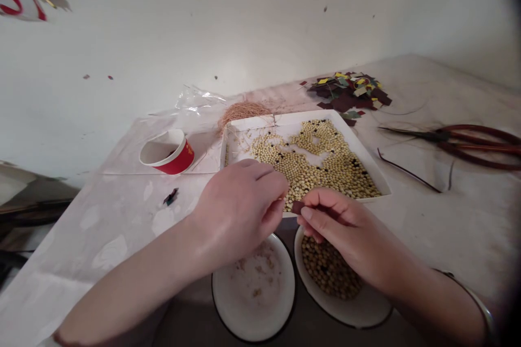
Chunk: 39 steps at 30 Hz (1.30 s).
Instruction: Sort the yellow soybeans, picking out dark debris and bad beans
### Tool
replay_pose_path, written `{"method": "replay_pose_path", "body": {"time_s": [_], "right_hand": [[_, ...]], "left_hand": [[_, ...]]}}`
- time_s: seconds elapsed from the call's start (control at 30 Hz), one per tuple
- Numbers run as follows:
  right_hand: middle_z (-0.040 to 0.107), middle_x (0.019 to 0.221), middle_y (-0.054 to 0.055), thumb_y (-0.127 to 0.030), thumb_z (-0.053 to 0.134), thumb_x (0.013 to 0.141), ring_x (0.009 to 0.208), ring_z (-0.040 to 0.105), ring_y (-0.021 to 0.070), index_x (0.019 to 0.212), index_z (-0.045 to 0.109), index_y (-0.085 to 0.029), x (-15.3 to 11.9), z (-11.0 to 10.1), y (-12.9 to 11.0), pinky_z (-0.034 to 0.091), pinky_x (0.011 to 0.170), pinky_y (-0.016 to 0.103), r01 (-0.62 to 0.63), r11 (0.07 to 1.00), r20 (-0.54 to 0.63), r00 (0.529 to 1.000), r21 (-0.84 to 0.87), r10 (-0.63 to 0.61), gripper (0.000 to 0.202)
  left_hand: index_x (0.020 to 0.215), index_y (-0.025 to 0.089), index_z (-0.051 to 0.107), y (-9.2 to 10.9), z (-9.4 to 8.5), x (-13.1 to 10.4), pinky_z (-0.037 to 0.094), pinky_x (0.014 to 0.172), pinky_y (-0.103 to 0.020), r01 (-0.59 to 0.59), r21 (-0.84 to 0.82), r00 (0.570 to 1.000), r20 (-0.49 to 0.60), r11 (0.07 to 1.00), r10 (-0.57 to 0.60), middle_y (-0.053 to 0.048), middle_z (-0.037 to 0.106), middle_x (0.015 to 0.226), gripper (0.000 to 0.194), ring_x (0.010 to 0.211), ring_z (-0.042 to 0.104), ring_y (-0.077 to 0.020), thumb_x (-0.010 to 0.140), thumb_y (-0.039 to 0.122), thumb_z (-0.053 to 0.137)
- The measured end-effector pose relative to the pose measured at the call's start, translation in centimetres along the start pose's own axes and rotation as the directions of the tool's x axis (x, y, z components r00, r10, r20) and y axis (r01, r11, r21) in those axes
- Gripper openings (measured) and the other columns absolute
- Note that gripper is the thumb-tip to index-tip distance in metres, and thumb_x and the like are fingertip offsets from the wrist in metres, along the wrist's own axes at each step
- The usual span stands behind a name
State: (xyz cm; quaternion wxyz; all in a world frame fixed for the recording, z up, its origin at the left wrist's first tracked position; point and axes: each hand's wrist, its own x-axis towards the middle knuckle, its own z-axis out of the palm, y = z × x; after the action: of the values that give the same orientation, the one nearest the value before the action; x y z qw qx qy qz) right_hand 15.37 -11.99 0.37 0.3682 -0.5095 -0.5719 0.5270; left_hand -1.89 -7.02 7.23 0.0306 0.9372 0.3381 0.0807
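Observation:
My left hand point(244, 209) is closed with its fingertips pinched together, over the front left of a white tray point(234, 130). Whatever it pinches is hidden or too small to name. Between the thumb and fingers of my right hand point(337, 222) is a small dark brown square piece point(298, 206). The two hands are close together but apart. Many small yellowish beads or seeds point(301, 171), with some black ones, spread over the tray. Below my right hand a white bowl point(345, 314) holds larger brownish beads or seeds point(325, 268).
Another white bowl point(252, 325) with crumbs stands below my left hand. On the table are a red and white paper cup point(175, 160), a tangle of orange-brown fibres point(246, 111), clear plastic point(199, 100), a heap of coloured scraps point(350, 92), and scissors point(459, 138).

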Motion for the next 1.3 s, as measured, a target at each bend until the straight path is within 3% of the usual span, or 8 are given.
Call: {"method": "replay_pose_path", "body": {"time_s": [0.1, 0.23, 0.33, 0.4, 0.47, 0.67, 1.13, 1.3], "right_hand": [[0.050, 0.063, -0.002, -0.030, 0.045, 0.085, 0.060, 0.045, 0.0122, 0.075, 0.052, -0.020, 0.0, 0.1, -0.1, 0.036, 0.055, 0.026, -0.024, 1.000, -0.014, 1.000, 0.019, 0.025, 0.016], [0.051, 0.062, -0.001, -0.029, 0.047, 0.084, 0.059, 0.046, 0.0123, 0.074, 0.051, -0.020, 0.0, 0.1, -0.1, 0.036, 0.055, 0.026, -0.039, 0.998, -0.028, 0.999, 0.040, 0.040, 0.014], [0.051, 0.062, -0.002, -0.029, 0.046, 0.085, 0.059, 0.046, 0.0119, 0.074, 0.051, -0.020, 0.0, 0.1, 0.0, 0.036, 0.054, 0.025, -0.037, 0.998, -0.015, 0.999, 0.042, 0.037, 0.015], [0.051, 0.063, -0.002, -0.030, 0.046, 0.086, 0.060, 0.045, 0.0117, 0.076, 0.051, -0.020, 0.0, 0.1, 0.1, 0.036, 0.055, 0.025, -0.037, 0.998, -0.004, 0.999, 0.046, 0.038, 0.015], [0.050, 0.064, -0.003, -0.031, 0.045, 0.086, 0.059, 0.044, 0.0115, 0.076, 0.051, -0.020, 0.0, 0.1, 0.1, 0.035, 0.055, 0.025, -0.042, 0.998, -0.001, 0.999, 0.046, 0.042, 0.015], [0.050, 0.063, -0.002, -0.029, 0.046, 0.085, 0.059, 0.046, 0.0117, 0.075, 0.051, -0.020, 0.0, 0.0, -0.1, 0.036, 0.054, 0.025, -0.042, 0.999, -0.009, 0.999, 0.032, 0.043, 0.015], [0.052, 0.063, -0.002, -0.031, 0.046, 0.086, 0.059, 0.045, 0.0120, 0.076, 0.052, -0.020, -0.1, 0.0, 0.0, 0.036, 0.055, 0.026, -0.042, 0.999, -0.002, 0.999, 0.009, 0.042, 0.016], [0.050, 0.063, -0.003, -0.030, 0.045, 0.087, 0.060, 0.045, 0.0119, 0.076, 0.051, -0.020, -0.1, 0.0, 0.0, 0.036, 0.056, 0.026, -0.040, 0.999, 0.002, 0.999, 0.018, 0.040, 0.016]], "left_hand": [[0.071, 0.018, 0.054, -0.5, -0.9, -0.7, 0.035, 0.058, -0.026, -0.009, -0.050, 0.983, 0.184, 0.999, 0.018, 0.001, 0.055, 0.070, 0.006, 0.067, 0.049, -0.0134, 0.075, 0.015, 0.052], [0.077, 0.021, 0.057, -1.1, -1.2, -1.5, 0.037, 0.061, -0.025, -0.099, -0.115, 0.920, 0.367, 0.988, 0.135, 0.003, 0.059, 0.075, 0.006, 0.073, 0.053, -0.0140, 0.072, 0.019, 0.059], [0.077, 0.020, 0.059, -1.9, -0.5, -1.0, 0.038, 0.060, -0.025, -0.064, -0.045, 0.937, 0.340, 0.997, 0.075, 0.001, 0.060, 0.076, 0.003, 0.072, 0.054, -0.0144, 0.075, 0.022, 0.057], [0.077, 0.018, 0.059, -2.6, 0.4, -0.3, 0.038, 0.061, -0.026, -0.006, 0.059, 0.968, 0.251, 0.998, -0.009, -0.001, 0.060, 0.074, 0.008, 0.070, 0.055, -0.0150, 0.078, 0.020, 0.052], [0.075, 0.017, 0.059, -3.4, 1.5, 0.3, 0.037, 0.060, -0.028, 0.026, 0.139, 0.972, 0.226, 0.990, -0.057, -0.002, 0.060, 0.073, 0.011, 0.068, 0.055, -0.0161, 0.079, 0.021, 0.050], [0.074, 0.017, 0.060, -4.4, 3.7, 1.0, 0.040, 0.063, -0.028, 0.001, 0.097, 0.971, 0.236, 0.995, -0.024, -0.003, 0.061, 0.072, 0.010, 0.071, 0.057, -0.0178, 0.077, 0.020, 0.051], [0.075, 0.017, 0.061, -3.9, 5.0, 1.1, 0.043, 0.063, -0.031, -0.029, 0.106, 0.972, 0.233, 0.994, 0.004, -0.005, 0.062, 0.072, 0.013, 0.074, 0.058, -0.0207, 0.076, 0.016, 0.048], [0.071, 0.017, 0.059, -3.6, 3.4, 1.2, 0.040, 0.060, -0.029, 0.001, 0.083, 0.983, 0.181, 0.997, -0.016, -0.004, 0.060, 0.070, 0.010, 0.067, 0.056, -0.0178, 0.075, 0.016, 0.050]]}}
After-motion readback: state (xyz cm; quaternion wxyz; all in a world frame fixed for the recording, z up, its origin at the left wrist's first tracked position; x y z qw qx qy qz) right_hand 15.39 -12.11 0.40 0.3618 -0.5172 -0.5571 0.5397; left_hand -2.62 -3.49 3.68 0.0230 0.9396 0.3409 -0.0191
